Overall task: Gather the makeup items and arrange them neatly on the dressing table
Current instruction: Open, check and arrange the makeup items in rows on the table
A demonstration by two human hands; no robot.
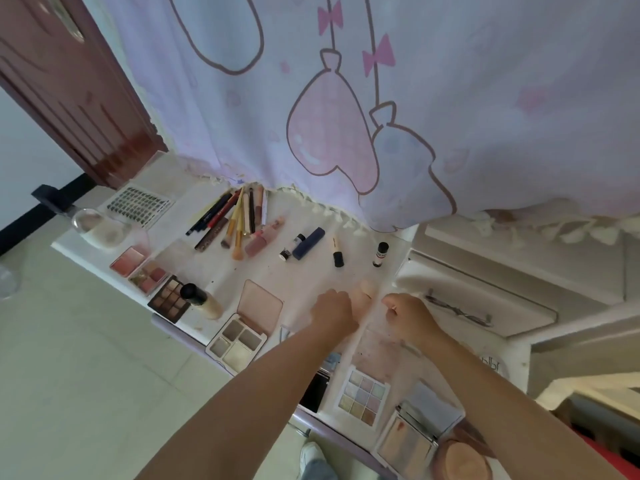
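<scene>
A peach makeup sponge [365,292] lies on the white dressing table [304,278] between my two hands. My left hand [334,308] has its fingers curled, thumb side against the sponge, and seems to pinch it. My right hand [407,311] is a loose fist just right of the sponge, apart from it, with nothing visible in it. Behind them lie a navy tube [309,242], a black-capped stick [337,255] and a small bottle [380,254]. Pencils and brushes [227,216] are bunched at the back.
Left of my arms sit a foundation bottle [202,301], a brown eyeshadow palette [169,300], blush palettes [129,259] and an open quad compact [239,341]. A pastel palette [363,393] and a mirror compact [408,439] lie nearer. A curtain [381,98] overhangs the back edge. Glasses [457,311] rest on the right shelf.
</scene>
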